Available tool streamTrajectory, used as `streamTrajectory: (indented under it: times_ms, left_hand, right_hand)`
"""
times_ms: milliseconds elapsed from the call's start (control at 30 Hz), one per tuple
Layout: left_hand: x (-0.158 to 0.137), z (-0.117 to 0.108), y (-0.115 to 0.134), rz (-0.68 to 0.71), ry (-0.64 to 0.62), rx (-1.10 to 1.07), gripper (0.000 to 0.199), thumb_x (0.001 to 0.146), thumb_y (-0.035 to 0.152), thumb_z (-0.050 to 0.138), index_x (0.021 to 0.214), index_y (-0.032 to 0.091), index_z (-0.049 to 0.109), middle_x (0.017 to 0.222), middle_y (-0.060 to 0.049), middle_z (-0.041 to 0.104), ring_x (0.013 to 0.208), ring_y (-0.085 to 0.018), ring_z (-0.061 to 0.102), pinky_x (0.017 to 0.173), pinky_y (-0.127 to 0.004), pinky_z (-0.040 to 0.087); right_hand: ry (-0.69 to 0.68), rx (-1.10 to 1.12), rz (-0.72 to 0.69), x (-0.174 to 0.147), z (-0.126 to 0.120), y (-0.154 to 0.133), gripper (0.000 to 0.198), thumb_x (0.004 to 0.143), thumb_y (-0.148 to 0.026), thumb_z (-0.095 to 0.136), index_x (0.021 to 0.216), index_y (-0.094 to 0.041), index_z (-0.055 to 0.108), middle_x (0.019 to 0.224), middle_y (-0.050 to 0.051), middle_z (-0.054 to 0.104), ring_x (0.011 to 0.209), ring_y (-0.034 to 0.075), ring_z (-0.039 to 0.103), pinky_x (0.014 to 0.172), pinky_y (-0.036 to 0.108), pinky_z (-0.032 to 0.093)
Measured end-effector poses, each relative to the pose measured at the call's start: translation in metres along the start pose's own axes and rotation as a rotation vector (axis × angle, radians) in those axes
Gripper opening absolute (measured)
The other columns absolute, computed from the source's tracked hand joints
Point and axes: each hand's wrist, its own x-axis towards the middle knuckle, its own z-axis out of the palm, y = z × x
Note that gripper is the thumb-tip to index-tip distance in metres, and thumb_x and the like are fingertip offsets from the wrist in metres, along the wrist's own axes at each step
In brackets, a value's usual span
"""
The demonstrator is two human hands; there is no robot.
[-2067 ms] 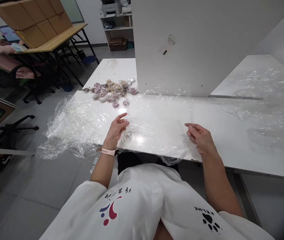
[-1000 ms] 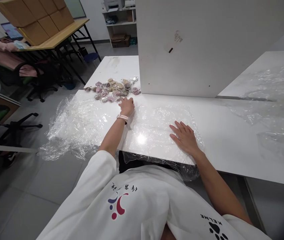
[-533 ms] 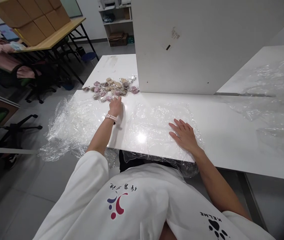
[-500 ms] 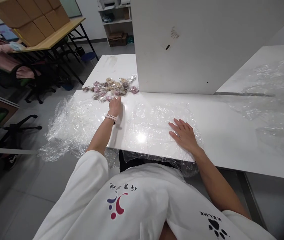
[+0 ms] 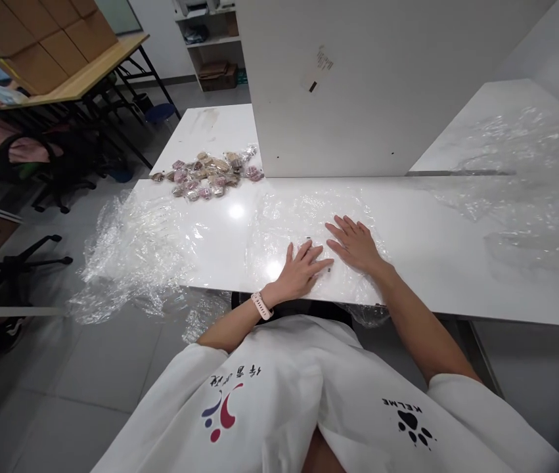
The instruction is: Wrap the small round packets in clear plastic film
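Lying on the desk [image 5: 437, 243], the clear plastic sheet [image 5: 286, 211] looks light, limp and slippery, best taken by its edges, while the left hand [image 5: 299, 270] and right hand [image 5: 357, 246] rest on it, fingers spread, gripping nothing.

White T-shirt [image 5: 289, 381], printed logos [image 5: 227, 418]; pink wristband [image 5: 260, 305]

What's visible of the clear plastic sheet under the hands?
The clear plastic sheet looks thin, glossy and see-through, with fine wrinkles catching the light. It lies spread out mostly flat on the white table, near the front edge. The left hand and right hand rest on it, fingers spread. Whether it is a single layer or a bag can't be told.
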Motion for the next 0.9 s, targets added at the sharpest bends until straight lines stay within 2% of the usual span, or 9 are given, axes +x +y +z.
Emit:
streamTrajectory:
  times_ms: [133,200,267,367,467,533,633,800,900]
  left_hand:
    - [-0.012,-0.017,-0.005,0.007,-0.089,0.012,0.070,0.086,0.046,0.067,0.150,0.036,0.040,0.167,-0.006,0.016,0.155,-0.036,0.000,0.117,-0.063,-0.018]
    - [-0.027,-0.033,0.000,0.023,-0.091,0.057,0.089,0.080,0.053,0.073,0.155,0.034,0.030,0.168,-0.009,0.009,0.154,-0.038,-0.003,0.118,-0.065,-0.014]
    - [-0.051,-0.044,0.001,0.038,-0.086,0.118,0.097,0.079,0.053,0.075,0.158,0.032,0.024,0.167,-0.012,0.010,0.155,-0.038,0.002,0.121,-0.065,-0.004]
    - [-0.090,-0.046,-0.009,0.066,-0.025,0.210,0.070,0.092,0.038,0.065,0.153,0.029,0.033,0.161,-0.013,0.033,0.152,-0.030,0.025,0.123,-0.059,0.019]
    - [-0.112,-0.038,-0.024,0.122,0.149,0.272,0.031,0.098,0.021,0.053,0.129,0.024,0.056,0.139,-0.010,0.061,0.139,-0.023,0.049,0.116,-0.052,0.039]
    - [-0.114,-0.032,-0.028,0.149,0.253,0.294,0.016,0.097,0.018,0.055,0.110,0.022,0.063,0.124,-0.007,0.071,0.130,-0.023,0.058,0.108,-0.048,0.048]
    - [-0.109,-0.031,-0.020,0.159,0.288,0.335,0.007,0.095,0.018,0.058,0.096,0.022,0.065,0.111,-0.006,0.075,0.118,-0.023,0.066,0.096,-0.042,0.055]
    - [-0.103,-0.037,-0.002,0.119,0.137,0.416,0.009,0.093,0.030,0.063,0.092,0.021,0.065,0.115,-0.008,0.072,0.113,-0.025,0.064,0.093,-0.043,0.053]
    - [-0.104,-0.039,0.000,0.112,0.080,0.462,0.008,0.093,0.027,0.062,0.096,0.020,0.063,0.120,-0.010,0.069,0.114,-0.026,0.062,0.092,-0.044,0.052]
  right_hand:
    - [-0.019,0.058,0.041,-0.006,-0.015,-0.006,0.064,0.101,-0.060,0.023,0.156,-0.029,0.035,0.165,0.004,0.024,0.153,0.027,0.017,0.123,0.051,0.017]
    - [0.019,0.098,0.022,-0.025,-0.030,-0.016,0.069,0.099,-0.064,0.026,0.157,-0.027,0.032,0.165,0.006,0.025,0.153,0.029,0.017,0.122,0.052,0.019]
    - [0.048,0.114,-0.096,-0.058,-0.040,-0.030,0.076,0.095,-0.070,0.035,0.157,-0.027,0.031,0.164,0.008,0.027,0.152,0.030,0.020,0.122,0.053,0.021]
    - [0.079,0.116,-0.280,-0.114,-0.031,-0.050,0.071,0.094,-0.062,0.050,0.154,-0.027,0.036,0.160,0.009,0.035,0.148,0.030,0.030,0.120,0.052,0.027]
    - [0.264,0.158,-0.246,-0.151,-0.002,-0.059,0.041,0.101,-0.032,0.049,0.141,-0.027,0.054,0.145,0.007,0.056,0.136,0.025,0.050,0.112,0.047,0.039]
    - [0.382,0.213,-0.179,-0.162,0.010,-0.056,0.032,0.100,-0.021,0.047,0.126,-0.027,0.065,0.131,0.005,0.067,0.126,0.023,0.059,0.106,0.045,0.046]
    - [0.332,0.297,-0.140,-0.162,-0.005,-0.048,0.026,0.100,-0.024,0.049,0.112,-0.028,0.071,0.122,0.003,0.071,0.119,0.025,0.063,0.100,0.046,0.050]
    - [0.091,0.399,0.052,-0.133,-0.060,-0.065,0.038,0.100,-0.046,0.047,0.132,-0.033,0.061,0.129,0.005,0.067,0.114,0.026,0.063,0.084,0.041,0.055]
    - [0.119,0.329,0.106,-0.092,-0.049,-0.099,0.055,0.095,-0.058,0.051,0.140,-0.027,0.054,0.126,0.011,0.067,0.113,0.032,0.060,0.090,0.047,0.050]
